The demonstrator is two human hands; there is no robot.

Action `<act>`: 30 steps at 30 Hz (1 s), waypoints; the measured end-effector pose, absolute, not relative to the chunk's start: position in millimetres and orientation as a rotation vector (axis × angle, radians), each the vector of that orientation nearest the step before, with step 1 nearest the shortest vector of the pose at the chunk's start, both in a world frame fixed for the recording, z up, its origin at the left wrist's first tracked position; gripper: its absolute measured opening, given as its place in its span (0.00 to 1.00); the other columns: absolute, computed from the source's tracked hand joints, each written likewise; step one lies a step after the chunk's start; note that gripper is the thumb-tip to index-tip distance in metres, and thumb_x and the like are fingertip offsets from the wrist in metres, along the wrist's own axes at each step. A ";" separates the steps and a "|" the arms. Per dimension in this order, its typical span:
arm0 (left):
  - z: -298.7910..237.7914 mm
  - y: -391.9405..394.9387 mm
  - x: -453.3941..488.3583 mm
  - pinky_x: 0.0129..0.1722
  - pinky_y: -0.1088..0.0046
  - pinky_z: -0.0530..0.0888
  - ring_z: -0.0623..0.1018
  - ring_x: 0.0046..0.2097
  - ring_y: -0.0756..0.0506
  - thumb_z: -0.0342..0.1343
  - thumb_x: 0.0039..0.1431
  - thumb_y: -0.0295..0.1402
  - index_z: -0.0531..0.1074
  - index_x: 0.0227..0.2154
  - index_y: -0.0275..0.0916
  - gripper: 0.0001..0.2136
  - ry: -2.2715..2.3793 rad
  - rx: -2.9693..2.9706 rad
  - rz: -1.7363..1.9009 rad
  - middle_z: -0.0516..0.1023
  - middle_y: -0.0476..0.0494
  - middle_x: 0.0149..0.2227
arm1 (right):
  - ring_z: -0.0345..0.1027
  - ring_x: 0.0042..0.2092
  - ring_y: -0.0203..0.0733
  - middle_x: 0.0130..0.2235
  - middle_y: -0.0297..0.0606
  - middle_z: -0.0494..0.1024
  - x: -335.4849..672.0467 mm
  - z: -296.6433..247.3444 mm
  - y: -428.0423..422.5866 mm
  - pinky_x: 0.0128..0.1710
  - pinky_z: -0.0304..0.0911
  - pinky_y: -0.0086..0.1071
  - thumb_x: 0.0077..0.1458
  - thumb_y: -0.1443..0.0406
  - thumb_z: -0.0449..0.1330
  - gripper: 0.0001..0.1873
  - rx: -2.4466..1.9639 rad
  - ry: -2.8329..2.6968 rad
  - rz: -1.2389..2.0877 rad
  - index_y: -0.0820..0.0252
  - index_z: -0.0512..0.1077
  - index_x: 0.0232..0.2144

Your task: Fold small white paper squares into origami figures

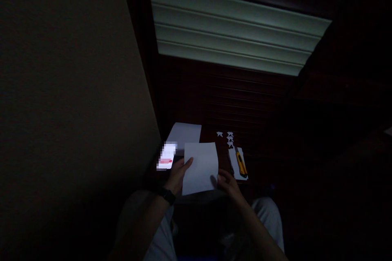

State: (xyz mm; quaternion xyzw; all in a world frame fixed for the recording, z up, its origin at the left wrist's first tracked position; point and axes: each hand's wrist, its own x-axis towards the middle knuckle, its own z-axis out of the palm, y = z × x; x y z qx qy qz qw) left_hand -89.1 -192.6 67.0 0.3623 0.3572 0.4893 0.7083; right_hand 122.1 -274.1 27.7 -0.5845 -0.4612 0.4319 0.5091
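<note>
A white sheet of paper is held up over a small dark table in dim light. My left hand grips its left edge, thumb on top, with a dark watch on the wrist. My right hand pinches the sheet's lower right corner. Both hands are closed on the paper.
A yellow utility knife lies on a narrow paper strip to the right. Several small folded white paper pieces sit behind it. Another white sheet and a blurred-out card lie at the left. A wall stands left, dark wood panelling ahead.
</note>
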 end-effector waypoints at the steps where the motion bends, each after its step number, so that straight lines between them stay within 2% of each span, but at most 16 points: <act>1: 67.1 -194.0 -87.8 0.35 0.68 0.74 0.79 0.36 0.42 0.63 0.48 0.41 0.73 0.43 0.33 0.22 0.783 0.800 1.072 0.79 0.36 0.39 | 0.71 0.30 0.42 0.31 0.40 0.78 118.8 29.2 -273.3 0.28 0.64 0.31 0.47 0.45 0.58 0.29 -1.409 -1.132 1.030 0.62 0.72 0.42; 3: 67.6 -194.7 -86.3 0.37 0.67 0.74 0.79 0.38 0.41 0.62 0.49 0.41 0.72 0.44 0.33 0.21 0.760 0.785 1.068 0.78 0.35 0.41 | 0.71 0.28 0.43 0.28 0.40 0.78 116.0 35.4 -270.6 0.26 0.64 0.31 0.48 0.47 0.58 0.26 -1.422 -1.177 0.986 0.63 0.74 0.36; 5: 67.8 -192.5 -87.0 0.41 0.67 0.74 0.78 0.43 0.41 0.62 0.50 0.40 0.72 0.44 0.34 0.20 0.755 0.753 1.088 0.77 0.35 0.44 | 0.72 0.31 0.46 0.30 0.41 0.79 119.5 46.8 -264.8 0.29 0.66 0.33 0.51 0.49 0.56 0.23 -1.438 -1.226 0.907 0.63 0.76 0.33; 7: 67.1 -189.1 -89.5 0.46 0.65 0.73 0.75 0.48 0.41 0.62 0.51 0.37 0.72 0.44 0.37 0.17 0.753 0.702 1.105 0.74 0.36 0.49 | 0.72 0.41 0.50 0.39 0.41 0.79 127.0 62.7 -255.8 0.40 0.66 0.38 0.54 0.54 0.55 0.20 -1.443 -1.277 0.796 0.61 0.75 0.40; 9: 65.8 -186.7 -92.7 0.50 0.62 0.71 0.72 0.53 0.40 0.62 0.52 0.35 0.72 0.43 0.39 0.15 0.753 0.636 1.104 0.71 0.36 0.53 | 0.68 0.50 0.50 0.48 0.40 0.76 133.4 78.8 -245.7 0.50 0.61 0.42 0.55 0.59 0.54 0.18 -1.443 -1.342 0.692 0.57 0.73 0.46; 11: 64.3 -187.2 -95.5 0.51 0.59 0.70 0.70 0.55 0.38 0.61 0.53 0.35 0.71 0.43 0.39 0.15 0.725 0.571 1.082 0.68 0.35 0.55 | 0.63 0.55 0.48 0.53 0.36 0.72 135.1 88.9 -236.9 0.56 0.55 0.42 0.54 0.66 0.55 0.20 -1.418 -1.536 0.577 0.52 0.70 0.50; 14: 60.5 -193.9 -99.3 0.51 0.55 0.71 0.71 0.54 0.37 0.59 0.54 0.40 0.70 0.46 0.38 0.18 0.679 0.503 1.022 0.69 0.32 0.54 | 0.51 0.62 0.47 0.57 0.33 0.68 129.9 82.0 -229.3 0.61 0.45 0.47 0.54 0.73 0.52 0.25 -1.393 -2.016 0.144 0.50 0.66 0.54; 16: 54.2 -200.6 -102.4 0.50 0.54 0.71 0.72 0.53 0.37 0.59 0.54 0.42 0.69 0.47 0.39 0.20 0.669 0.510 0.989 0.70 0.32 0.53 | 0.44 0.64 0.49 0.57 0.32 0.68 127.2 63.4 -227.9 0.61 0.40 0.52 0.56 0.73 0.52 0.25 -1.375 -2.207 -0.080 0.47 0.66 0.53; 18: 43.1 -206.9 -106.1 0.50 0.56 0.72 0.75 0.50 0.37 0.60 0.52 0.42 0.70 0.47 0.39 0.20 0.734 0.576 0.962 0.72 0.34 0.51 | 0.43 0.64 0.47 0.57 0.30 0.67 128.6 40.6 -228.8 0.61 0.40 0.53 0.56 0.73 0.53 0.25 -1.362 -2.318 -0.161 0.44 0.65 0.53; 21: 20.6 -212.8 -110.2 0.47 0.58 0.74 0.78 0.43 0.36 0.65 0.46 0.40 0.75 0.39 0.35 0.18 0.919 0.698 0.883 0.77 0.31 0.45 | 0.45 0.64 0.46 0.57 0.31 0.67 135.9 14.8 -234.2 0.61 0.40 0.52 0.55 0.72 0.55 0.25 -1.387 -2.414 -0.162 0.44 0.64 0.53; 23: 6.4 -213.4 -110.0 0.44 0.57 0.75 0.80 0.40 0.36 0.67 0.43 0.37 0.75 0.35 0.32 0.17 0.965 0.727 0.849 0.78 0.30 0.41 | 0.45 0.64 0.47 0.57 0.33 0.67 138.5 8.4 -240.2 0.61 0.41 0.51 0.53 0.73 0.56 0.28 -1.407 -2.437 -0.128 0.45 0.64 0.54; 26: -9.0 -209.2 -103.9 0.41 0.61 0.77 0.80 0.37 0.38 0.67 0.43 0.36 0.74 0.35 0.33 0.16 1.020 0.749 0.858 0.79 0.32 0.40 | 0.46 0.63 0.51 0.56 0.38 0.68 130.5 9.9 -248.2 0.59 0.43 0.49 0.50 0.71 0.57 0.29 -1.531 -2.336 -0.136 0.52 0.63 0.55; 28: -15.9 -204.8 -97.4 0.37 0.64 0.78 0.81 0.34 0.40 0.67 0.44 0.35 0.72 0.36 0.33 0.16 1.072 0.764 0.862 0.80 0.34 0.35 | 0.53 0.59 0.52 0.52 0.43 0.71 117.7 11.3 -248.6 0.56 0.49 0.46 0.54 0.68 0.55 0.21 -1.708 -2.202 -0.200 0.57 0.66 0.51; 30: -21.6 -200.7 -91.0 0.31 0.65 0.78 0.80 0.29 0.42 0.65 0.46 0.35 0.70 0.36 0.32 0.16 1.122 0.782 0.855 0.80 0.37 0.29 | 0.63 0.49 0.49 0.42 0.46 0.75 103.5 9.4 -243.7 0.49 0.55 0.42 0.58 0.66 0.50 0.12 -1.880 -2.105 -0.252 0.61 0.70 0.42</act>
